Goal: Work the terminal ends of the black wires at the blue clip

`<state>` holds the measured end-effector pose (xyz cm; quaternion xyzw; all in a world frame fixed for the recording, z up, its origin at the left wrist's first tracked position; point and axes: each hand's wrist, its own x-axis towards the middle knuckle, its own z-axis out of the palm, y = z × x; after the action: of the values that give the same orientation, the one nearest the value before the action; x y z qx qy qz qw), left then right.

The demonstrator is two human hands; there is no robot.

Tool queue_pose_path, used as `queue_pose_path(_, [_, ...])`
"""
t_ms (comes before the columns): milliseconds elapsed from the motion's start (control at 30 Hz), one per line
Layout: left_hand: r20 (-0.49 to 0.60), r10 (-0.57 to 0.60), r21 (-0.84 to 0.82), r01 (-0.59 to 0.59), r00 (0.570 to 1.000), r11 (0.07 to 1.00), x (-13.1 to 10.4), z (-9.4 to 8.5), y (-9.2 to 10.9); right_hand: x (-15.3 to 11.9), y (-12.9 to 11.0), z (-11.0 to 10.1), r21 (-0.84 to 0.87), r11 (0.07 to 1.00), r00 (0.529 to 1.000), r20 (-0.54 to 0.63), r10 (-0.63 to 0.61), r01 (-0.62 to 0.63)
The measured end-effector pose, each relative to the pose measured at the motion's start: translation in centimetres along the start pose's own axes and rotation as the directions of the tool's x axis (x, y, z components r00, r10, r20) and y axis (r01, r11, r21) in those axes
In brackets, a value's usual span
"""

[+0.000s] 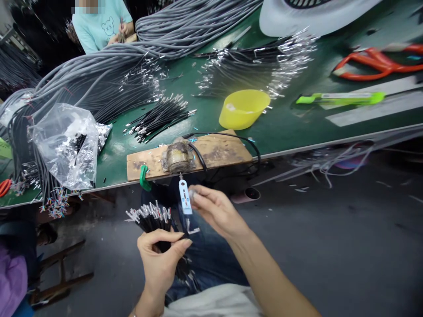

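Observation:
My left hand (161, 259) is closed round a bundle of short black cables (150, 222), whose stripped, silvery-white ends fan out at the top. Between its thumb and forefinger one cable sticks out, its pale bare ends (191, 229) bent to the right. My right hand (213, 207) has thumb and fingers pinched together beside a light-blue slotted plastic piece (185, 198). Something greyish shows at those fingertips, too small to name. The blue piece hangs from the shaft of a small motor (178, 157) fixed on a wooden board (221, 152) at the table edge.
A green clamp (144, 178) grips the board's left end. On the green table (284, 127) lie a yellow cup (244, 109), black cable piles (161, 115), a plastic bag (68, 145), grey cables (109, 61), a bright green cutter (343, 97) and orange scissors (376, 64). A co-worker (99, 28) sits opposite.

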<state>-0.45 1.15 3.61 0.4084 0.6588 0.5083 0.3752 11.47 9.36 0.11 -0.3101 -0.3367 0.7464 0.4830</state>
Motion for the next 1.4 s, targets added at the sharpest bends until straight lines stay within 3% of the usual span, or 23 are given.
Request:
queue_pose_path(100, [-0.004, -0.008, 0.014, 0.008, 1.000, 1.000, 0.1, -0.4, -0.1, 1.5, -1.1, 0.7, -0.043, 0.998, 0.999, -0.034, -0.040, 0.038])
queue_pose_path(233, [-0.037, -0.009, 0.024, 0.010, 0.999, 1.000, 1.1, -0.4, -0.3, 2.2, -1.8, 2.1, -0.004, 1.000, 0.999, 0.017, 0.031, -0.031])
queue_pose_path(400, [0.089, -0.069, 0.011, 0.069, 0.994, 0.998, 2.6, 0.0, -1.2, 1.9, -0.9, 2.7, 0.178, 0.982, 0.998, 0.029, 0.059, -0.063])
queue_pose_path(500, [0.055, -0.057, 0.005, 0.057, 0.997, 0.998, 3.4, 0.0, -1.8, 1.9, -0.2, 2.4, 0.273, 0.954, 0.991, 0.067, 0.112, -0.126])
queue_pose_path(633, [0.189, -0.165, -0.010, 0.170, 0.968, 0.985, 3.8, -0.5, -1.7, 1.9, 0.7, 1.1, 0.371, 0.906, 0.978, 0.092, 0.185, -0.206])
queue_pose_path(700, [0.160, -0.127, -0.021, 0.132, 0.979, 0.991, 3.0, -0.5, -1.4, 1.8, 1.4, 0.2, 0.395, 0.892, 0.975, 0.058, 0.214, -0.219])
queue_pose_path(767, [0.044, -0.039, -0.031, 0.040, 0.998, 0.999, 1.8, -0.3, -1.0, 1.4, 2.1, -0.6, 0.400, 0.894, 0.975, -0.005, 0.221, -0.200])
queue_pose_path(833, [0.018, -0.002, -0.022, 0.003, 1.000, 1.000, 0.6, -0.1, -0.8, 0.8, 3.0, -1.2, 0.379, 0.911, 0.978, -0.060, 0.198, -0.161])
queue_pose_path(967, [0.049, -0.038, -0.017, 0.039, 0.998, 0.999, -0.3, -0.4, -1.2, -0.7, 4.8, -1.6, 0.251, 0.962, 0.984, -0.109, 0.141, -0.110])
queue_pose_path(1200, [0.043, -0.070, -0.077, 0.073, 0.997, 0.994, -0.7, -1.0, -2.1, -2.7, 5.8, -0.9, -0.098, 0.988, 0.992, 0.031, 0.125, -0.121])
queue_pose_path(1400, [0.084, -0.123, -0.243, 0.140, 0.989, 0.960, -1.2, -1.2, -3.2, -3.7, 5.4, -0.3, -0.162, 0.983, 0.992, 0.075, 0.100, -0.087])
